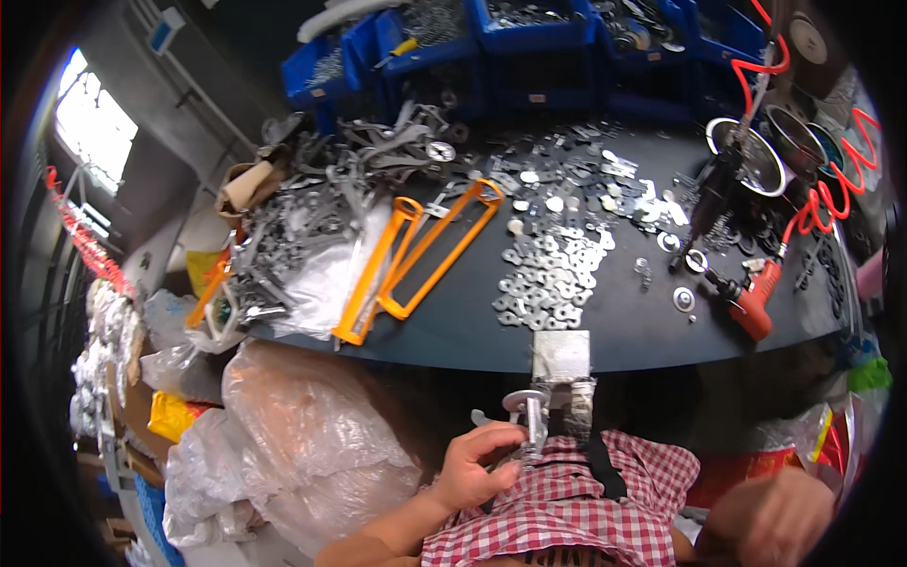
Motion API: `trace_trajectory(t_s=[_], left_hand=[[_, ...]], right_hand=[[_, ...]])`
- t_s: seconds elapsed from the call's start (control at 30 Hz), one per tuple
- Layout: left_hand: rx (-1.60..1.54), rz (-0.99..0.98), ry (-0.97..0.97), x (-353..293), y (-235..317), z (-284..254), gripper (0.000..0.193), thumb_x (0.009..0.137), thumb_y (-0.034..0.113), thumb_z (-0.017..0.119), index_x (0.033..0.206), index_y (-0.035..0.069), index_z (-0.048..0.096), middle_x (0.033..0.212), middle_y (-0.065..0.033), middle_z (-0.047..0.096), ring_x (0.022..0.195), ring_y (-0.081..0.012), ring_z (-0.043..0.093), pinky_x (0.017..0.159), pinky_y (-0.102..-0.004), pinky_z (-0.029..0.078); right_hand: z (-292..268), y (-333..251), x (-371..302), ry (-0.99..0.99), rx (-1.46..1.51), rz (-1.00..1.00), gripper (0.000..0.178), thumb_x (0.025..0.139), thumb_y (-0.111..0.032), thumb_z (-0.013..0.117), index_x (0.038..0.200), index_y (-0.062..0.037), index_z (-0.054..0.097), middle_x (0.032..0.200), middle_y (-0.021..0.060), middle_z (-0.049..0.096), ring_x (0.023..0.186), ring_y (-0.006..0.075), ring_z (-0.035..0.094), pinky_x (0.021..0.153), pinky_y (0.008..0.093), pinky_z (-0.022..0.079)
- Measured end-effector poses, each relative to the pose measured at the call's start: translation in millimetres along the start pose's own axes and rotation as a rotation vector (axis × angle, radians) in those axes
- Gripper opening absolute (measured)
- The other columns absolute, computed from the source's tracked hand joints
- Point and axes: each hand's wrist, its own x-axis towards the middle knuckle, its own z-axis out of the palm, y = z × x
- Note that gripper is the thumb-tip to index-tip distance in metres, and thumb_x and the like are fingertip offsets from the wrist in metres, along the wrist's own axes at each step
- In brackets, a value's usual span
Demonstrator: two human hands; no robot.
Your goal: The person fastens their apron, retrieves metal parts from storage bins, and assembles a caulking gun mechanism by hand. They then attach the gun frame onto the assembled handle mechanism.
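My left hand [480, 461] is closed by the table's front edge, thumb and fingers gripping a shiny metal part [534, 427]. A round metal disc [520, 401] sits at the top of that part; its exact kind is hard to make out. Just beyond it, a small silver block fixture [561, 357] juts out from the table edge, its lower portion wrapped in worn material. At the lower right, my right hand [779, 518] is raised away from the part and smeared by motion, so its fingers cannot be read. A red-and-white checked cloth [557, 501] covers my lap.
Flat metal pieces with holes [548, 283] lie behind the fixture. Orange frames [439, 250] and a heap of metal parts [312, 222] lie left. An orange power tool [756, 300] and coiled red hose [831, 203] are right. Blue bins [539, 71] line the back.
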Motion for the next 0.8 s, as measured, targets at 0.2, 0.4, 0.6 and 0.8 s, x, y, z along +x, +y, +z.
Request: trace_trajectory(t_s=[0.2, 0.4, 0.6, 0.8], left_hand=[[-0.088, 0.070, 0.090, 10, 9, -19, 0.027, 0.065, -0.003, 0.053, 0.092, -0.006, 0.054, 0.092, -0.0150, 0.053, 0.052, -0.0131, 0.054, 0.047, -0.0224, 0.045], [-0.164, -0.006, -0.012, 36, 16, -33, 0.026, 0.070, 0.006, 0.057, 0.093, -0.006, 0.054, 0.094, -0.0151, 0.053, 0.051, -0.0132, 0.053, 0.046, -0.0222, 0.045], [-0.254, -0.075, 0.054, 54, 23, -32, 0.025, 0.073, 0.003, 0.054, 0.097, -0.004, 0.053, 0.095, -0.0150, 0.057, 0.049, -0.0119, 0.052, 0.045, -0.0208, 0.044], [-0.503, -0.117, 0.140, 57, 18, -29, 0.025, 0.075, 0.005, 0.052, 0.099, -0.004, 0.052, 0.096, -0.0168, 0.057, 0.047, -0.0128, 0.052, 0.043, -0.0199, 0.043]], right_hand=[[-96, 85, -36, 0.913, -0.708, 0.701, 0.018, 0.073, -0.009, 0.058, 0.087, 0.0036, 0.059, 0.073, 0.0103, 0.059, 0.063, 0.0153, 0.055, 0.055, 0.0261, 0.043], [-213, 162, -43, 0.470, -1.564, 0.934, 0.037, 0.077, -0.029, 0.060, 0.101, -0.0015, 0.054, 0.104, 0.0117, 0.055, 0.099, 0.0249, 0.051, 0.084, 0.0344, 0.041], [-276, 223, -41, 0.352, -2.124, 1.061, 0.052, 0.077, -0.048, 0.050, 0.094, 0.0005, 0.056, 0.100, 0.0132, 0.056, 0.100, 0.0250, 0.050, 0.093, 0.0358, 0.033], [-276, 227, -38, 0.127, -1.852, 1.369, 0.053, 0.080, -0.048, 0.047, 0.100, 0.0002, 0.054, 0.107, 0.0158, 0.053, 0.105, 0.0258, 0.048, 0.093, 0.0350, 0.034]])
